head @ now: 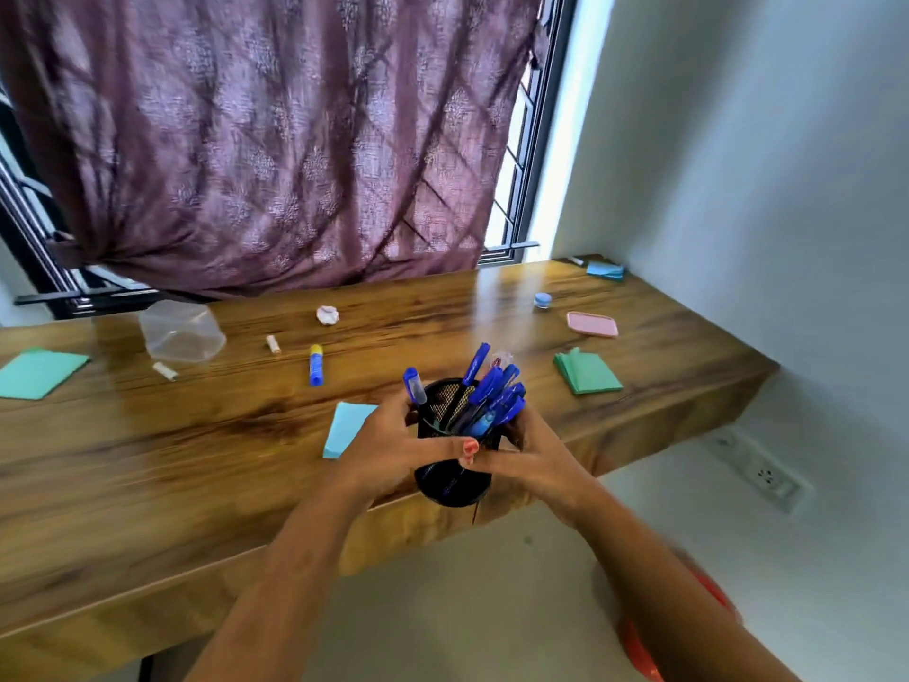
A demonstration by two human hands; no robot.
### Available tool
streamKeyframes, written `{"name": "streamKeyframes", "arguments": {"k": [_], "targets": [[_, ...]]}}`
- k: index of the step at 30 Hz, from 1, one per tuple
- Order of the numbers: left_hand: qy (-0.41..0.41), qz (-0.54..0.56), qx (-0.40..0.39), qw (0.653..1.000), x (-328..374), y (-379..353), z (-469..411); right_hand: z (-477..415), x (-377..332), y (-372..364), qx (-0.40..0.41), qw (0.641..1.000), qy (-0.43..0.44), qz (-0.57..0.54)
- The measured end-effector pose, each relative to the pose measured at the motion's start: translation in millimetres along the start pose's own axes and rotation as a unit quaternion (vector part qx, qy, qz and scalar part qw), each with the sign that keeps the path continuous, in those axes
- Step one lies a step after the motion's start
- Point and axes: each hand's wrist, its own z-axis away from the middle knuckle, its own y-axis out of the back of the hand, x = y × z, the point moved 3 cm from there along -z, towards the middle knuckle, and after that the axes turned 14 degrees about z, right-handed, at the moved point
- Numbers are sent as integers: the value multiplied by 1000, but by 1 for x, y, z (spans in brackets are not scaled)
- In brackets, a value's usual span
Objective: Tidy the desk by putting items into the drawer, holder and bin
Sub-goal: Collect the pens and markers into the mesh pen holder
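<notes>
Black mesh pen holder [452, 477], full of blue pens [492, 396], held above the near edge of the wooden desk [196, 460]; left hand [388, 447] and right hand [529, 457] both closed around its sides, the left also pinching one blue pen [414, 386] against the rim. Desk, left to right: green paper [39, 372], clear plastic container [181, 331] lying tipped, two small white items [165, 370] (blurred, kind unclear), glue stick [316, 365], crumpled paper ball [327, 315], blue sticky notes [347, 428] partly hidden behind the left hand, green notes [588, 372], pink lid [591, 323], small blue jar [542, 300], blue notes [606, 270] far right. No writing legible.
</notes>
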Motion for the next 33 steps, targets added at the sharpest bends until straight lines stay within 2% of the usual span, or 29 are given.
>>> {"name": "streamKeyframes", "arguments": {"k": [3,12,18,23,28,33], "targets": [[6,8,18,1000,-6,-24,-19,-3,17,20,-16,1000,-3,19],[-10,57,-4,998,-8,-152,-108,-13,80,163,77,996,-26,39],[-51,-7,-10,999,2,-213,-160,-21,105,234,126,990,-53,46],[-12,-35,-6,999,-7,-242,-228,-54,139,284,178,980,-77,48],[31,-6,-39,999,-30,-280,-316,-98,182,335,251,962,-93,53],[42,-25,-64,997,-50,-330,-408,-142,224,398,307,937,-146,79]]}}
